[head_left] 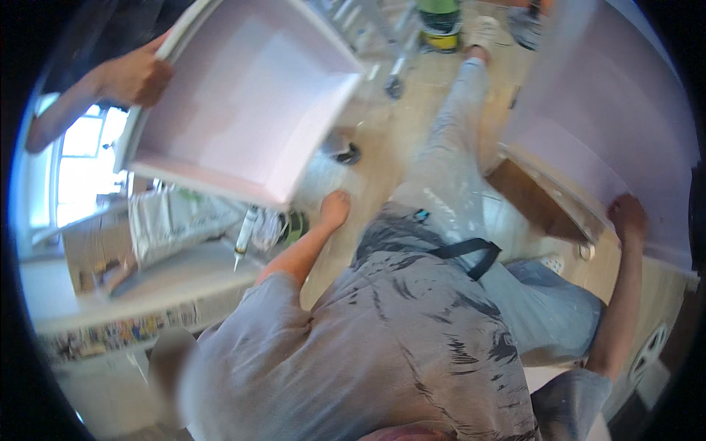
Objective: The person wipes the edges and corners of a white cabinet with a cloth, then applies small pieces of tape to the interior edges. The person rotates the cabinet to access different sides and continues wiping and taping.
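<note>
My left hand [136, 76] reaches in from the upper left and grips the white rim of a pale pink open cabinet box [243, 95], which is tilted in the air. My right hand is out of sight. A co-worker in a grey paint-streaked shirt [397, 345] bends below me. One of their hands [335, 208] is under the box's lower corner. Their other hand [626, 217] rests against a large pink panel [603, 117] at the right.
A sealant gun [245, 237] and a white sack [176, 217] lie on a paper-covered counter [125, 323] by a bright window [73, 162]. A ladder [375, 33] and tools stand on the wood floor [390, 147]. The co-worker's leg [456, 125] stretches up the middle.
</note>
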The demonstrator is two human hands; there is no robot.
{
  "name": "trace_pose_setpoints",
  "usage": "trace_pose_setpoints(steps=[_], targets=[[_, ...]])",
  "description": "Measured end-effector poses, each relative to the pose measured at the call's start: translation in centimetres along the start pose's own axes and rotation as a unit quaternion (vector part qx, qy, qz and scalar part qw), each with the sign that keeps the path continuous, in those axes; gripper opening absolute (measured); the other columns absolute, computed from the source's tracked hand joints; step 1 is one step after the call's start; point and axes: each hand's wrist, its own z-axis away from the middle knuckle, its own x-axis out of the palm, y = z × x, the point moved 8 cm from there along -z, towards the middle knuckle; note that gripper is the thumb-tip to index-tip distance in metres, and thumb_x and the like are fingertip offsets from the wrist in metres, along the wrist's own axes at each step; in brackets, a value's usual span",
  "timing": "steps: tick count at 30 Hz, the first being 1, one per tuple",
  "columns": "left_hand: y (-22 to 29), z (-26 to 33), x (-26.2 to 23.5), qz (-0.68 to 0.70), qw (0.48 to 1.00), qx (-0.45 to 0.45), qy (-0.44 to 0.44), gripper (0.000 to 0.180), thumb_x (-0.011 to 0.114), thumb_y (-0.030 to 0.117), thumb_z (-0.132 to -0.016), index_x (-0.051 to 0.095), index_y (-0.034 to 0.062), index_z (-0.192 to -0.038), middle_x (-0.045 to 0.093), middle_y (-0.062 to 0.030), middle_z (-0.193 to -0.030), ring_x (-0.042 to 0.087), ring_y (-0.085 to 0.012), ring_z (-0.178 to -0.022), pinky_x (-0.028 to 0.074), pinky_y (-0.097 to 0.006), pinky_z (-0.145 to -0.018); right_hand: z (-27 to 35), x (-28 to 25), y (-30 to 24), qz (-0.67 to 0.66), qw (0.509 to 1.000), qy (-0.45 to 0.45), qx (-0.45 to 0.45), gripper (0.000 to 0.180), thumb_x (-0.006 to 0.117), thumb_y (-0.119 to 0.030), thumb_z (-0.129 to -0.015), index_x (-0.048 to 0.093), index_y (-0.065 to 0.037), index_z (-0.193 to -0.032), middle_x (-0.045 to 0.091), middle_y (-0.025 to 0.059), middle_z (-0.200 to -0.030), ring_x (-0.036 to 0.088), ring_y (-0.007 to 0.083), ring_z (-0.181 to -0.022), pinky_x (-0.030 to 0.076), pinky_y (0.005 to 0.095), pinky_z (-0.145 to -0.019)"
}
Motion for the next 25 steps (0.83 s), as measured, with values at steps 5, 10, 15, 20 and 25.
trace_pose_setpoints(steps=[5,10,15,20,25], targets=[[-21.6,16.4,9.5,0.241,0.838,-0.427,-0.240,0.017,0.066,0.018,-0.095,0.071,0.0029,-0.102,0.075,-0.0158,-0.093,0.071,-0.0284,-0.074,0.057,-0.044,-0.065,-0.2,0.2,2.0,-0.038,0.998,-0.042,0.009,0.018,0.077,-0.022,-0.078,0.078,-0.011,-0.092,0.072,0.0120,-0.115,0.067,0.0354,-0.113,0.055,0.0477,-0.095],[-21.5,20.9,10.2,0.224,0.717,-0.492,-0.440,0.035,0.070,0.009,-0.089,0.068,0.0010,-0.123,0.077,-0.0158,-0.102,0.075,-0.0250,-0.075,0.063,-0.041,-0.066,-0.4,2.5,4.5,0.028,0.998,-0.046,0.045,0.031,0.071,-0.035,-0.088,0.078,-0.013,-0.108,0.072,0.0154,-0.122,0.067,0.0368,-0.116,0.054,0.0496,-0.098],[4.0,10.6,-0.7,-0.060,0.955,0.073,-0.281,0.026,0.061,0.020,-0.097,0.072,-0.0024,-0.101,0.072,-0.0257,-0.095,0.073,-0.0410,-0.087,0.057,-0.048,-0.078,-1.3,-1.0,1.0,0.046,0.993,-0.093,0.065,0.032,0.062,-0.030,-0.093,0.078,-0.005,-0.103,0.075,0.0216,-0.114,0.073,0.0410,-0.103,0.059,0.0524,-0.088],[33.5,7.7,-12.0,0.167,0.939,0.214,-0.212,0.028,0.066,0.020,-0.100,0.060,-0.0044,-0.086,0.061,-0.0189,-0.076,0.051,-0.0239,-0.069,0.047,-0.035,-0.069,0.3,-2.3,0.5,0.008,0.993,-0.089,0.073,0.023,0.068,-0.019,-0.088,0.079,-0.006,-0.105,0.077,0.0196,-0.111,0.075,0.0389,-0.104,0.060,0.0496,-0.090],[49.2,1.6,-6.3,0.211,0.871,0.396,-0.202,0.024,0.073,0.020,-0.096,0.074,0.0004,-0.109,0.076,-0.0183,-0.096,0.071,-0.0264,-0.087,0.055,-0.037,-0.084,-0.1,-1.2,-0.4,-0.022,0.992,-0.102,0.067,0.025,0.074,-0.019,-0.085,0.079,-0.007,-0.106,0.076,0.0197,-0.115,0.075,0.0383,-0.105,0.060,0.0494,-0.092]])
